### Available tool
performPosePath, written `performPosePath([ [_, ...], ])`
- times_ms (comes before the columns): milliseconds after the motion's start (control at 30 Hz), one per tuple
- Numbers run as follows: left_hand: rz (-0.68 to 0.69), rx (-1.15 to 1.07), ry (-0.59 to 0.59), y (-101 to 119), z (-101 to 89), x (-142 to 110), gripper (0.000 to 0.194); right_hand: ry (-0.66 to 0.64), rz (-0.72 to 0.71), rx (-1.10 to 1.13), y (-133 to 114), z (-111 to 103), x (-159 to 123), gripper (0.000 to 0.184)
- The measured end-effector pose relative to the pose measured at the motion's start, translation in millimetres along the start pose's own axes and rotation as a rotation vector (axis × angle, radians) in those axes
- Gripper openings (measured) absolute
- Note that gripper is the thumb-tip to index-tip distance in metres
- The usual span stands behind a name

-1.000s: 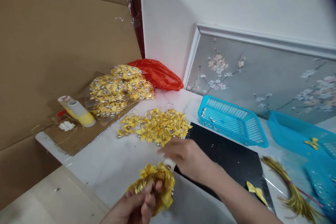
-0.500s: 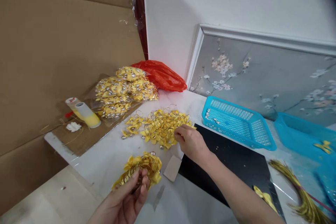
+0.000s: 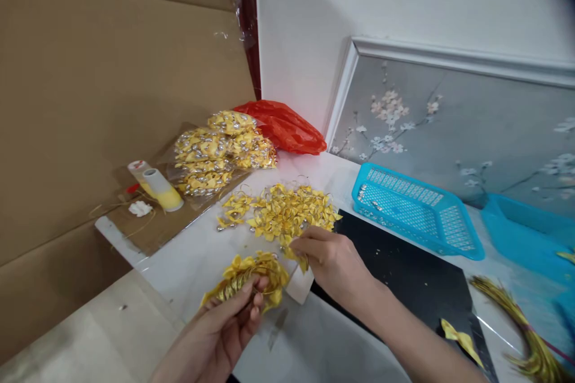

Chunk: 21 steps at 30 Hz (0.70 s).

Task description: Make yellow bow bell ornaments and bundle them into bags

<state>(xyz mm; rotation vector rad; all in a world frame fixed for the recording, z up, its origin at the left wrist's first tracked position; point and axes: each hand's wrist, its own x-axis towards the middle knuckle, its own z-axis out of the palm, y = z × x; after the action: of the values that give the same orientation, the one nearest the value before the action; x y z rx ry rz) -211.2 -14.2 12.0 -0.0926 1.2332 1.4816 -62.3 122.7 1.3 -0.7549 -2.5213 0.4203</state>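
In my left hand (image 3: pixel 229 317) is a bunch of yellow ribbon bows (image 3: pixel 275 278), its gold ties gathered between thumb and fingers. My right hand (image 3: pixel 332 254) pinches a single yellow bow (image 3: pixel 302 258) with a silvery bead, just right of the bunch and in front of the loose pile. That pile of yellow bows (image 3: pixel 291 209), with thin gold ties and beads, lies on the white table (image 3: pixel 202 269). A pale card (image 3: pixel 299 287) sits below my right fingers, partly covered. The black mat (image 3: pixel 404 269) extends beneath my right forearm, with one yellow bow (image 3: pixel 460 338) on it.
Clear bags of beaded bows (image 3: pixel 206 155) and a red plastic bag (image 3: pixel 287 128) stand at the back. A blue basket (image 3: pixel 417 215) holds a few beads; another blue container (image 3: pixel 525 239) is beside it. Gold ties (image 3: pixel 521 323) lie right. Two tubes (image 3: pixel 164 191) rest on cardboard at left.
My right hand has drawn back from the pile toward the left hand, bringing a yellow bow with it. The left hand keeps its bunch. The view has shifted slightly.
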Motion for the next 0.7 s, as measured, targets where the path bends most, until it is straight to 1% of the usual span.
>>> performPosePath([
  [67,-0.019,0.003,-0.026,-3.8,3.4,-0.4,0.017,-0.012,-0.074,-0.013,-15.4,-1.9,-3.7,0.024],
  [133,-0.021,-0.018,-0.027,-9.2,5.1,-0.3,0.020,-0.018,-0.177,-0.080,-29.5,-0.6,-4.9,0.009],
  [167,-0.012,-0.032,-0.025,-11.8,5.1,-0.3,0.022,-0.014,-0.233,-0.120,-34.9,0.6,-5.1,0.004],
  [233,0.005,-0.052,-0.028,-15.9,3.6,-0.7,0.025,0.001,-0.322,-0.183,-41.6,3.0,-5.9,0.015],
  [300,-0.010,-0.059,-0.035,-17.6,1.0,-1.4,0.026,0.002,-0.351,-0.183,-43.8,5.6,-8.5,0.017],
  [333,-0.027,-0.059,-0.035,-17.7,-0.2,-1.8,0.026,0.000,-0.353,-0.167,-44.1,7.3,-10.6,0.015],
  [400,-0.059,-0.060,-0.022,-17.7,-2.0,-2.3,0.025,0.012,-0.344,-0.123,-44.8,12.5,-16.2,0.004],
  [433,-0.072,-0.062,-0.019,-17.9,-2.5,-2.3,0.025,0.039,-0.342,-0.100,-45.7,16.0,-19.4,0.005],
  [533,-0.095,-0.063,-0.036,-19.1,-3.7,-0.6,0.024,0.186,-0.353,-0.047,-49.0,26.7,-27.6,0.023],
  [600,-0.115,-0.065,-0.033,-18.9,-5.5,1.1,0.022,0.222,-0.369,0.034,-47.7,30.0,-29.1,0.027],
  [633,-0.120,-0.067,-0.018,-17.8,-6.9,1.9,0.021,0.203,-0.337,0.098,-44.6,29.8,-27.9,0.028],
  [667,-0.129,-0.070,0.002,-15.9,-8.6,2.4,0.019,0.171,-0.264,0.165,-39.9,28.6,-25.3,0.029],
  [700,-0.134,-0.076,0.022,-13.3,-10.5,2.6,0.017,0.141,-0.156,0.223,-33.5,26.8,-21.3,0.027],
])
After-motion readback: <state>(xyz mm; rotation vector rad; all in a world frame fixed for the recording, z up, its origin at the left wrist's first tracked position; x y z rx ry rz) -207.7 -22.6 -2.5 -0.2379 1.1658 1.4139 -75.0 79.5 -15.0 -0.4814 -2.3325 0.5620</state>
